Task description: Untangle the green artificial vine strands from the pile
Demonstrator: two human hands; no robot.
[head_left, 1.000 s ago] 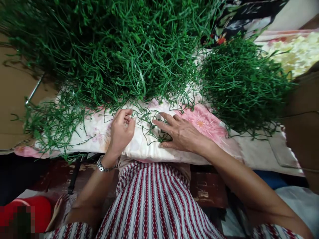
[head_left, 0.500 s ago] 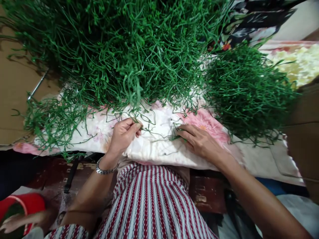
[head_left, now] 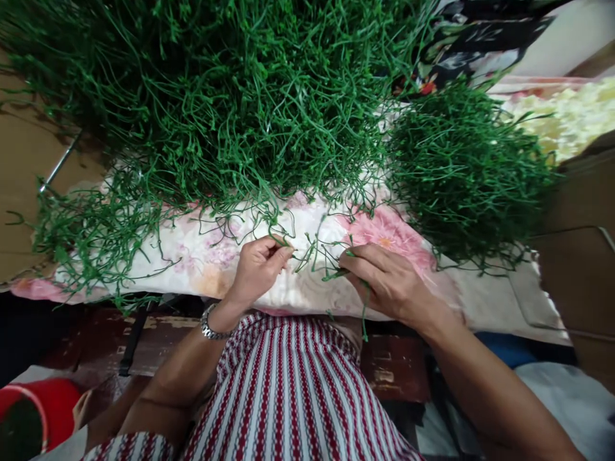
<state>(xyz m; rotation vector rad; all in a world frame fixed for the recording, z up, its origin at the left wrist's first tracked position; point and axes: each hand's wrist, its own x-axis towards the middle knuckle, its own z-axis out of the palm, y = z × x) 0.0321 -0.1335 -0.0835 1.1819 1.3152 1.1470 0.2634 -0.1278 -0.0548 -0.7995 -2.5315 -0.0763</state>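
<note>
My left hand [head_left: 259,267], a metal watch on its wrist, pinches the end of a thin green stem [head_left: 284,243] between thumb and fingers. My right hand [head_left: 390,282] is closed on a few green stems [head_left: 331,274], one hanging down past the palm. Both hands rest over a floral cloth [head_left: 211,256] at the near edge of a large heap of tangled green stems [head_left: 225,96]. A smaller heap of green stems [head_left: 466,173] lies to the right.
A pile of pale yellow flowers [head_left: 571,115] lies at the far right. A brown cardboard surface [head_left: 24,192] is on the left, with a metal rod [head_left: 57,166] on it. A red bucket [head_left: 52,410] stands at the lower left. My striped garment [head_left: 293,397] fills the bottom centre.
Both hands have drawn back from the heap toward me. My right hand went from lying flat on the cloth to closed on stems; my left now pinches one stem.
</note>
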